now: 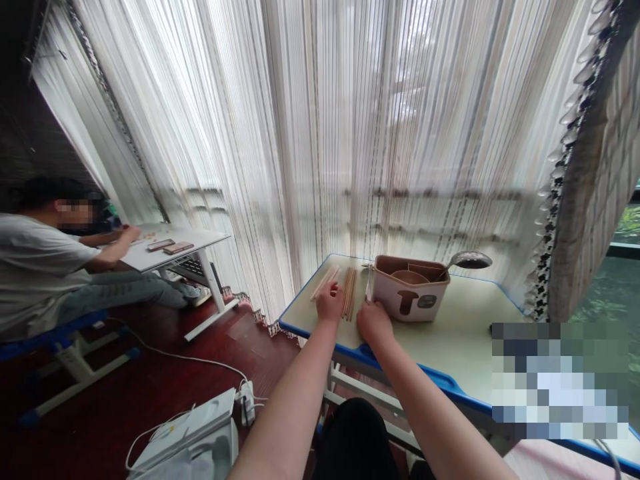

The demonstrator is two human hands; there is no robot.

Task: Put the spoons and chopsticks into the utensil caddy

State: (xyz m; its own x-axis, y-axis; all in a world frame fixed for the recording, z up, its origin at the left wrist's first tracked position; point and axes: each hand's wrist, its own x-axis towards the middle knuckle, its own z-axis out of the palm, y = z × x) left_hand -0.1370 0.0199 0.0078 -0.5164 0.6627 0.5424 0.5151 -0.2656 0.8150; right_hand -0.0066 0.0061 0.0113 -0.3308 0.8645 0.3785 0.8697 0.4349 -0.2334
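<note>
My left hand point(330, 303) rests at the near end of a group of pale chopsticks point(325, 281) on the table. Its fingers are loosely bent and a little apart. Right of it, several brown chopsticks point(349, 293) lie side by side, pointing away from me. My right hand point(375, 321) is closed at the near end of some thin silvery cutlery point(369, 283), whose exact kind I cannot make out. That hand is close to the left side of a white and brown utensil holder point(435, 308), which has dividers inside. A slotted metal ladle point(471, 260) leans out of the holder's right side.
The cream table point(465, 347) has a blue edge. A blurred-out object point(560, 387) lies at its right. Sheer curtains point(320, 133) hang behind. At left, a person point(40, 267) sits at another table point(210, 239). A white box point(190, 433) and cables are on the floor.
</note>
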